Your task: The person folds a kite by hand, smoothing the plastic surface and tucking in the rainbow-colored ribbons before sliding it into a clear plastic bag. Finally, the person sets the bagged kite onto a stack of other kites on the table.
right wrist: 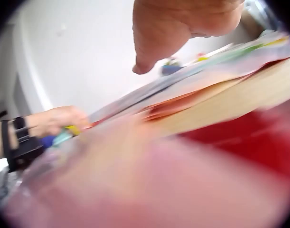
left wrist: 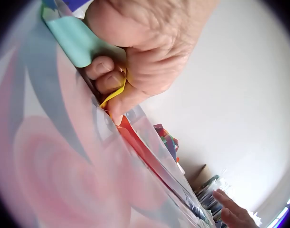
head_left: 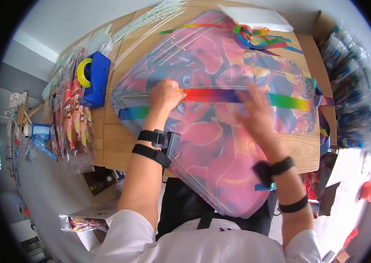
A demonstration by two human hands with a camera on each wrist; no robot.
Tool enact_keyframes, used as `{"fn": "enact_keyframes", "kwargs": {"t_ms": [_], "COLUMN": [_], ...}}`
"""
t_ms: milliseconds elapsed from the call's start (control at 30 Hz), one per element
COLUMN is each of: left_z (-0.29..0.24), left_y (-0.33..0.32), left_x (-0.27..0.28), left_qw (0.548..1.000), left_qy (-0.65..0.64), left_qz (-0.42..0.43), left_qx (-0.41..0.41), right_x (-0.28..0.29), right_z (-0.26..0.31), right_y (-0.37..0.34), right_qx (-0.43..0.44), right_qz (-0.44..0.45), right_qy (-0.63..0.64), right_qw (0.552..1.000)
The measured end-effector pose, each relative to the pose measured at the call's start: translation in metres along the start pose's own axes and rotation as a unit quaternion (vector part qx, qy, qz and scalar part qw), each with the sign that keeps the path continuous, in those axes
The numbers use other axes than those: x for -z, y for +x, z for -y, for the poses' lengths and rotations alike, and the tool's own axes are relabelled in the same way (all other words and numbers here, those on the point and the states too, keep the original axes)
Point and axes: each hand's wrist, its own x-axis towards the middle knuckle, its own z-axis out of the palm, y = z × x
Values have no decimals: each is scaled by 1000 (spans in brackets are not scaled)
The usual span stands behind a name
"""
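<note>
Grip status: my bare left hand (head_left: 164, 95) pinches a glossy rainbow ribbon (head_left: 209, 95) at a yellow-orange fold. My bare right hand (head_left: 255, 111) grasps nothing that I can see; its fingers extend, and the right wrist view shows them raised above the work.

Location: the ribbon lies across the pink-and-grey printed, thin translucent sheet (head_left: 233, 166), which rests on the light wood table (head_left: 299, 153) and overhangs its near edge.

Progress, in my judgement: partway. The ribbon is laid roughly straight from my left fingers toward the right edge. Its pinched end is not yet released. I find no visible fastening; whether any exists is unconfirmed. A blue-to-green ribbon strip (head_left: 133, 113) shows left of my forearm.

Limits: my left hand covers the fold's underside. My forearm hides whether strip and ribbon are one piece. Motion blurs the right hand, and the right wrist view is smeared. The layers of sheet beneath cannot be counted.
</note>
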Motion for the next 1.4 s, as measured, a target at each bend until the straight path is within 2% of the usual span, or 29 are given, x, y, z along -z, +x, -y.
{"fn": "enact_keyframes", "kwargs": {"t_ms": [33,100,167,233,300,333,400,433,500,533,567,633,767,867,967,1033,1133,1233,1367,1400], "left_z": [-1,-1,0,6,18,19,16,5,-23,-26,-26,-29,-32,-37,-36,-35,-33,-31,-25,-26], "left_y": [-1,-3,-3,4,13,14,12,5,-7,-5,-2,0,-1,-7,-5,1,4,8,14,11], "left_x": [1,1,1,0,3,5,9,8,-2,-7,-13,-21,-21,-24,-30,-29,-28,-35,-37,-38], "left_qw": [1000,1000,1000,1000,993,993,928,928,880,901,901,935,943,929,932,950,954,952,956,950], "left_qy": [0,6,6,6,-82,-80,-324,-321,-431,-378,-375,-303,-275,-322,-310,-263,-260,-272,-255,-268], "left_qz": [-2,-11,-13,-15,55,56,118,121,143,164,167,118,125,115,76,88,101,71,77,64], "left_qx": [0,-8,-7,-8,-69,-72,-144,-144,-139,-138,-138,-139,-141,-143,-172,-141,-112,-124,-124,-147], "right_x": [-19,-37,-59,-63,-63,-62,-60,-60,-61,-62,-62,-62,-63,-62,-62,-58,-53,-51,-58,-54], "right_z": [29,69,76,75,74,74,75,75,75,75,74,71,69,69,67,66,61,66,69,68], "right_y": [5,17,17,14,13,13,13,13,13,13,13,12,10,11,11,11,8,9,11,10], "right_qx": [41,30,-36,-30,-24,-28,-37,-41,-35,-37,-35,-38,-27,-30,-24,-22,-10,-8,-28,-71], "right_qz": [-4,27,36,32,25,23,27,27,17,16,18,19,12,9,-16,-4,-25,-26,-35,-52], "right_qy": [3,-30,-37,-35,-33,-33,-8,-6,-12,-10,-8,-7,12,37,47,84,147,142,125,99], "right_qw": [999,999,998,998,999,999,999,999,999,999,999,999,1000,999,998,996,989,990,991,991]}}
